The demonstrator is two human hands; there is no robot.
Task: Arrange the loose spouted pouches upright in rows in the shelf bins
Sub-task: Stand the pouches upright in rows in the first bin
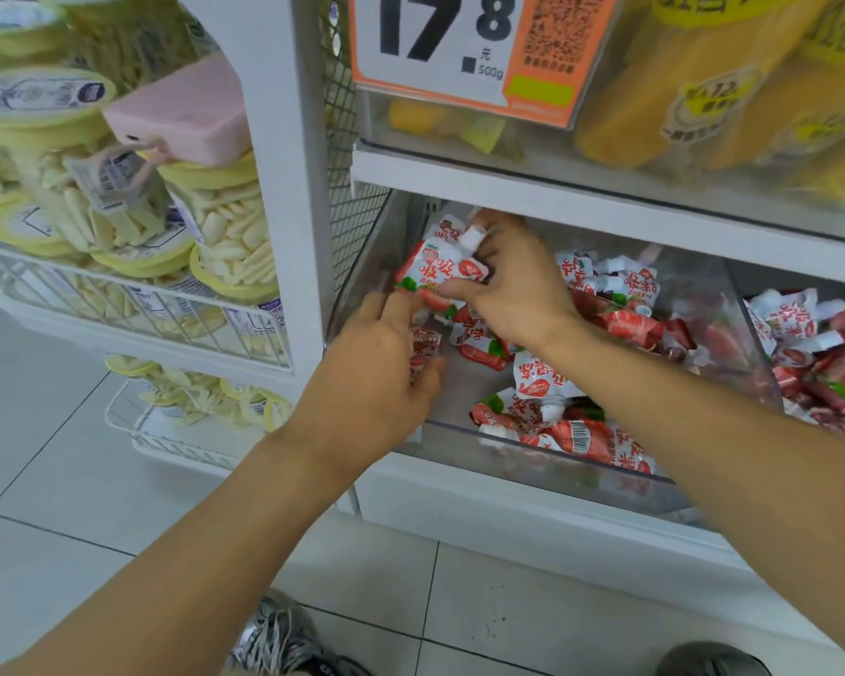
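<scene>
Two bare forearms reach from the bottom of the view into a clear plastic shelf bin on a white shelf unit. The right hand is raised near the bin's back left corner, and its grip pinches a red-and-white spouted pouch with a white cap, thumb on the pouch's front lower edge and the other fingers curled behind it near the cap. This pouch is held above the bin floor, tilted, cap pointing up and to the right. A second pouch of the same kind stands just behind it against the bin's back wall.

The left hand is lower, at the bin's front left corner. Its fingers curl round another red pouch, so that grip is closed on the pouch, which is mostly hidden by the hand.

More loose pouches lie flat and jumbled across the bin floor, to the right of both hands and along the front wall. A neighbouring clear bin to the right holds a similar heap.

Above, an orange-and-white price tag hangs on an upper shelf of yellow packs. To the left, a wire rack holds yellow-lidded tubs of pale snacks. The floor is pale tile.
</scene>
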